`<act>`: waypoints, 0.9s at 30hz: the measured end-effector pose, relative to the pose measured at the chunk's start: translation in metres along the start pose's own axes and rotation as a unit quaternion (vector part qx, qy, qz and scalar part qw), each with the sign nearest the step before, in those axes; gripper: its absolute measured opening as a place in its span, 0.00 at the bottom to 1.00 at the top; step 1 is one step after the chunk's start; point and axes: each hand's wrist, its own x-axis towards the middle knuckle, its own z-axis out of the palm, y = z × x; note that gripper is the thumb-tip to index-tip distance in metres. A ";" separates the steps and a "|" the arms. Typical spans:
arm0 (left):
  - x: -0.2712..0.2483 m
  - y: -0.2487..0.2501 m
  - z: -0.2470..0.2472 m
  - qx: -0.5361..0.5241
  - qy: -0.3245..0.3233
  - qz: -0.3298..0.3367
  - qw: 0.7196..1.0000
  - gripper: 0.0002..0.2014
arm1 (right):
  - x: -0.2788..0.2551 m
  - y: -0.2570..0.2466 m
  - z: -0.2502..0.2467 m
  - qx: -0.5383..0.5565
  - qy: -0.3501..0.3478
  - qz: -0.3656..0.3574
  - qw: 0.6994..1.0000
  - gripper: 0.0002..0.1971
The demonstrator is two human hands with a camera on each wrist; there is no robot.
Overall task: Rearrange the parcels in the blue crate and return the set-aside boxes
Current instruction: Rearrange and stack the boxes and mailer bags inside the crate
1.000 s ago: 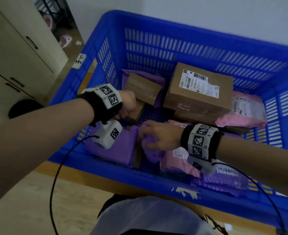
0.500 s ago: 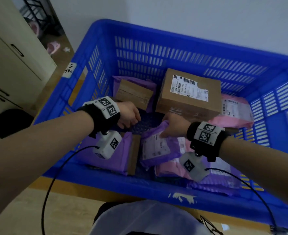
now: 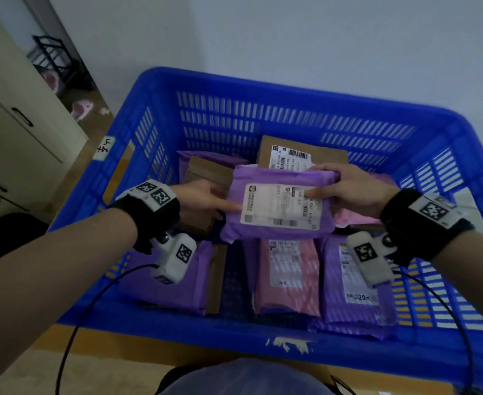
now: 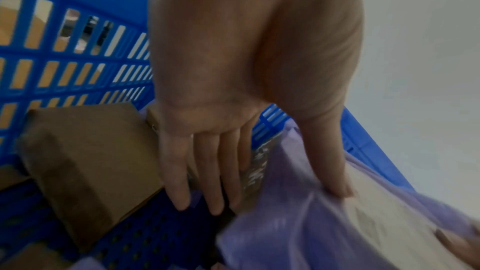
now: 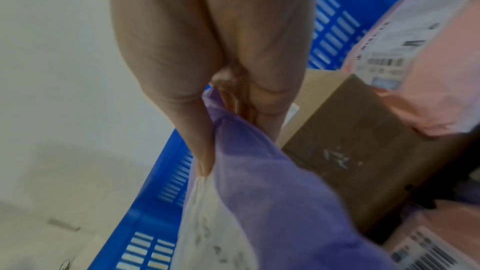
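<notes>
A purple parcel (image 3: 280,206) with a white label hangs above the middle of the blue crate (image 3: 263,109). My right hand (image 3: 320,181) grips its upper right corner, thumb on the label; the right wrist view shows thumb and fingers pinching the purple parcel (image 5: 272,202). My left hand (image 3: 229,206) is at the parcel's left edge. In the left wrist view its fingers (image 4: 215,192) hang straight beside a small brown box (image 4: 91,161), with only the thumb on the purple parcel (image 4: 311,233). A large labelled box (image 3: 300,155) stands behind, partly hidden.
Below the lifted parcel lie a pink parcel (image 3: 288,275), a purple one marked 20 (image 3: 357,286) and another purple one (image 3: 166,289) at the front left. A second pink parcel (image 5: 428,69) lies at the right. A cream cabinet (image 3: 12,132) stands left of the crate.
My right hand has lifted the purple parcel from the front of the crate to above its middle. My left hand left the small brown box and came to the parcel's left edge.
</notes>
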 end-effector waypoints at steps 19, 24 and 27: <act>0.000 0.013 -0.002 -0.187 0.009 0.108 0.976 0.40 | -0.013 0.043 -0.012 0.072 -0.020 -0.004 0.997 0.15; -0.002 0.024 -0.007 -0.129 0.043 0.134 0.982 0.47 | -0.017 0.022 -0.037 -0.089 0.005 -0.058 0.994 0.14; -0.005 0.042 -0.001 -0.031 0.013 0.127 0.991 0.47 | -0.021 0.001 -0.044 -0.185 -0.041 -0.077 0.979 0.06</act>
